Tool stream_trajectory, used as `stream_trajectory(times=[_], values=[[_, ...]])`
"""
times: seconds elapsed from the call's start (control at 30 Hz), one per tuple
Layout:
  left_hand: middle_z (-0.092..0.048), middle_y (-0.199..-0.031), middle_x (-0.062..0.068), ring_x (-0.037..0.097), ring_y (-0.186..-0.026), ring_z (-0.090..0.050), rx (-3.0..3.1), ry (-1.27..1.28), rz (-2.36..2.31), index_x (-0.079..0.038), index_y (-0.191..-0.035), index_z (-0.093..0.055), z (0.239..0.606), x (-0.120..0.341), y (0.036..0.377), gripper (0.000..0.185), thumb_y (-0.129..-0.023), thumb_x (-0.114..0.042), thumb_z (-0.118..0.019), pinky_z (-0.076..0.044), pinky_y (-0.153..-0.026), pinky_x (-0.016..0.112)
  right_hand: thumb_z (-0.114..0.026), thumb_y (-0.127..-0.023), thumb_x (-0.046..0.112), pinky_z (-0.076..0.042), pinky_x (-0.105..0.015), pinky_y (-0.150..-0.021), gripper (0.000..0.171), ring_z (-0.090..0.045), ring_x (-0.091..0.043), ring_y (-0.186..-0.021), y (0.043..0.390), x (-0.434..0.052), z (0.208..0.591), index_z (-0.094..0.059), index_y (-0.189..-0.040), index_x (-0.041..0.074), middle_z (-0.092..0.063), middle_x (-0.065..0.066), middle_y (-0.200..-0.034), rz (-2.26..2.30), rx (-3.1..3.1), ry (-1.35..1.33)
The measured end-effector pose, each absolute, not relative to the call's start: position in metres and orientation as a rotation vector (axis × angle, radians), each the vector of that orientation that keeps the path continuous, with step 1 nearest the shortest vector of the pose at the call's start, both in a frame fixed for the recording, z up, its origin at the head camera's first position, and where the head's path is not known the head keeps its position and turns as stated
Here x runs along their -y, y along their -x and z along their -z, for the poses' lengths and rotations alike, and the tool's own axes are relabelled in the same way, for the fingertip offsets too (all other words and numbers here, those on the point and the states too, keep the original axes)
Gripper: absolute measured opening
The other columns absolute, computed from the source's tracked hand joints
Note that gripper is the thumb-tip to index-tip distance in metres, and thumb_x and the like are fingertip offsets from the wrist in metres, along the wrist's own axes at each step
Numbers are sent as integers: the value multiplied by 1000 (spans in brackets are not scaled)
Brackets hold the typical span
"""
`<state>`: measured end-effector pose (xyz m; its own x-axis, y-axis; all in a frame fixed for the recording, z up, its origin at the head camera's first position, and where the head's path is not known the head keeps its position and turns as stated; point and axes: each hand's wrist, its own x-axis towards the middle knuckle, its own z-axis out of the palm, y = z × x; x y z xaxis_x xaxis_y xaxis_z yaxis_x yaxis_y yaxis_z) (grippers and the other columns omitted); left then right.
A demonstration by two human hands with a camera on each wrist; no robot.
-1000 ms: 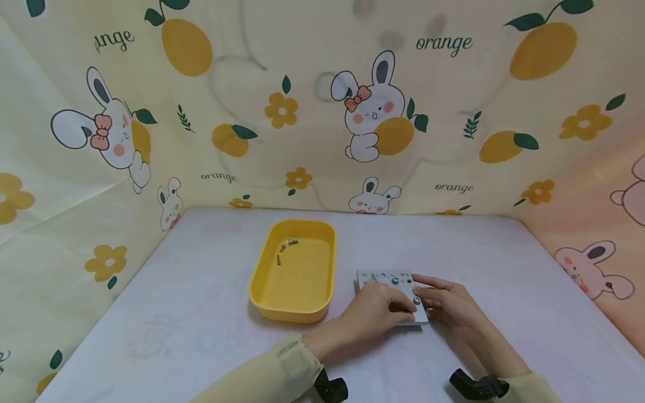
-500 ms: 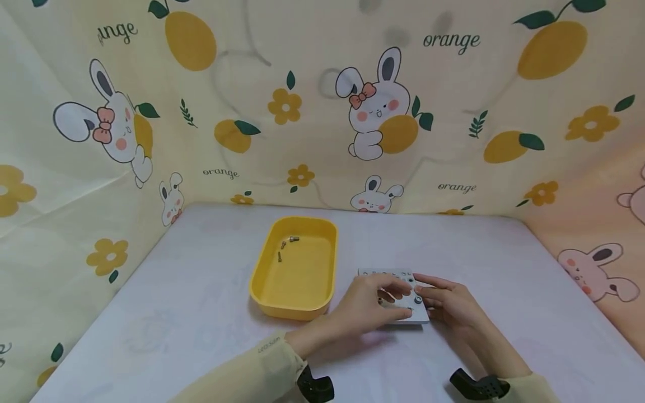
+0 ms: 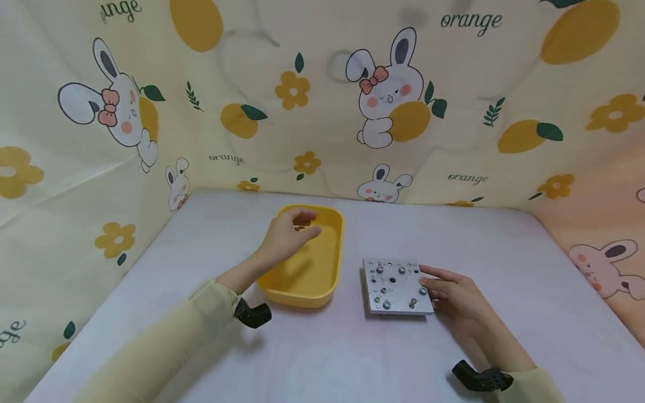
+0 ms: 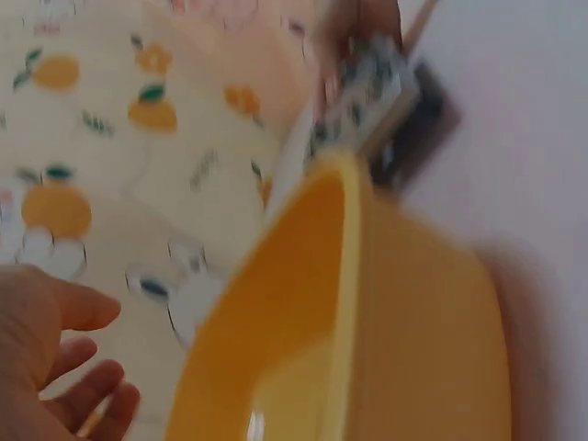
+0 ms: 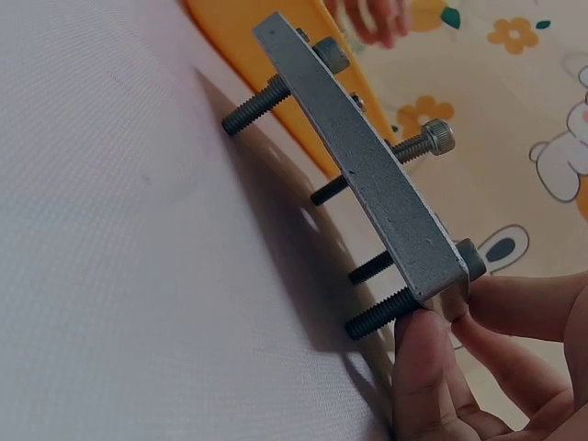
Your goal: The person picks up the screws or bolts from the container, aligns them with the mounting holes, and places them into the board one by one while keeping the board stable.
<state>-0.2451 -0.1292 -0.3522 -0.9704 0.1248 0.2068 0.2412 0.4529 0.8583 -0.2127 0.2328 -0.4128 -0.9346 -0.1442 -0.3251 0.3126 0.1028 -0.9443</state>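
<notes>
Head view: yellow tray [image 3: 330, 274] just beside bolted metal plate [image 3: 397, 285], printed backdrop [image 3: 453, 112] behind.

Left wrist view was pretty smeared, so the yellow tray [image 4: 367, 312] and metal plate [image 4: 372, 87] looked mushy. The left hand [image 3: 289, 235] covered whatever sat in the tray's far end.

We see a bright yellow tray [image 3: 330, 268], a grey metal plate [image 3: 398, 285] with dark screws [image 5: 253, 104], a pale lilac table [image 3: 453, 235], and cream cloth [image 3: 227, 84] printed with white rabbits and oranges.
</notes>
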Motion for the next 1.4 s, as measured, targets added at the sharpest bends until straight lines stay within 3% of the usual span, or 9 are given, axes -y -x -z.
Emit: stream_trajectory(times=[0.2, 0.4, 0.57, 0.93, 1.1, 1.4], values=[[-59, -129, 12, 33, -122, -52, 2751, 251, 1501, -2, -127, -61, 363, 142, 262, 44, -90, -23, -73, -44, -100, 39, -72, -92, 21, -53, -31, -76, 64, -65, -15, -92, 210, -235, 412, -44, -148, 6, -65, 1, -118, 1913, -2029, -202], [-60, -129, 13, 34, -125, -50, 2817, 200, 1431, 1, -125, -62, 374, 152, 265, 41, -89, -16, -72, -38, -105, 43, -71, -92, 21, -53, -31, -76, 64, -65, -14, -92, 212, -228, 413, -43, -148, 5, -65, 1, -116, 1913, -2014, -197], [-57, -133, 16, 35, -123, -51, 2902, 155, 1398, 3, -120, -65, 382, 154, 265, 36, -87, -11, -73, -40, -103, 43, -72, -92, 19, -53, -31, -73, 61, -65, -15, -89, 212, -226, 413, -46, -146, 5, -66, 2, -113, 1929, -2006, -197], [-69, -103, 12, 22, -94, -64, 2985, 331, 1228, 4, -108, -69, 397, 153, 270, 34, -74, 8, -76, -52, -86, 31, -73, -91, 17, -54, -32, -72, 60, -66, -15, -88, 212, -228, 414, -49, -144, 4, -68, 2, -110, 1991, -1964, -202], [-70, -93, 8, 15, -82, -67, 2985, 419, 1367, 2, -101, -71, 401, 150, 270, 26, -77, 6, -79, -55, -74, 24, -74, -90, 17, -54, -30, -71, 59, -66, -14, -86, 213, -228, 416, -51, -143, 6, -69, 2, -108, 1981, -1974, -214], [-69, -86, 4, 13, -77, -65, 3002, 516, 1324, -3, -94, -73, 401, 147, 271, 19, -77, 1, -82, -54, -74, 23, -74, -89, 16, -54, -30, -71, 56, -66, -14, -84, 213, -229, 415, -54, -140, 6, -70, 1, -105, 1998, -1974, -203]])
